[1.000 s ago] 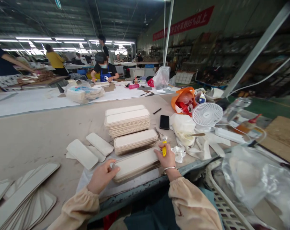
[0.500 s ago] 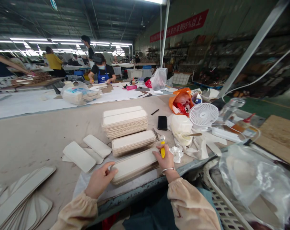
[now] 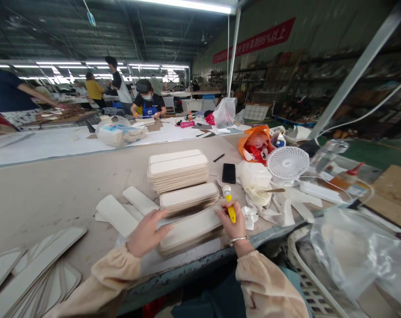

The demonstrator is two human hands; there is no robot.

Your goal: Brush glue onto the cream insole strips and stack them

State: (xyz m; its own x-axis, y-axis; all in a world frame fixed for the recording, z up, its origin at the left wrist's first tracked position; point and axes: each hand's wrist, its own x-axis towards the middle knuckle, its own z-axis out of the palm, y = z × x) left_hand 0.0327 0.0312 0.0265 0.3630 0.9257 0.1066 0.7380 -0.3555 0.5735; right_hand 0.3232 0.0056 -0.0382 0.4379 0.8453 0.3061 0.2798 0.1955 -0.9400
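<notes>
A stack of long cream pieces with rounded ends (image 3: pixel 190 229) lies nearest the table edge. My left hand (image 3: pixel 149 232) is at its left end, fingers apart and holding nothing. At the right end is my right hand (image 3: pixel 234 221), with a yellow-handled brush (image 3: pixel 231 209) held in it and its fingertips at the stack's corner. Behind that stack are a lower stack (image 3: pixel 189 196) and a taller one (image 3: pixel 178 170). Loose cream pieces (image 3: pixel 117 215) lie to the left, partly behind my left hand.
A black phone (image 3: pixel 228 173), a white fan (image 3: pixel 288 163) and a tub with pale paste (image 3: pixel 262 195) are on the right. Fanned pieces (image 3: pixel 38 269) lie at the left. A plastic-covered basket (image 3: pixel 306 269) stands at lower right. A person (image 3: pixel 149 104) sits across the tables.
My left hand has lifted off the near stack's left end and its fingers have spread. The brush in my right hand has tilted. The view has shifted slightly left.
</notes>
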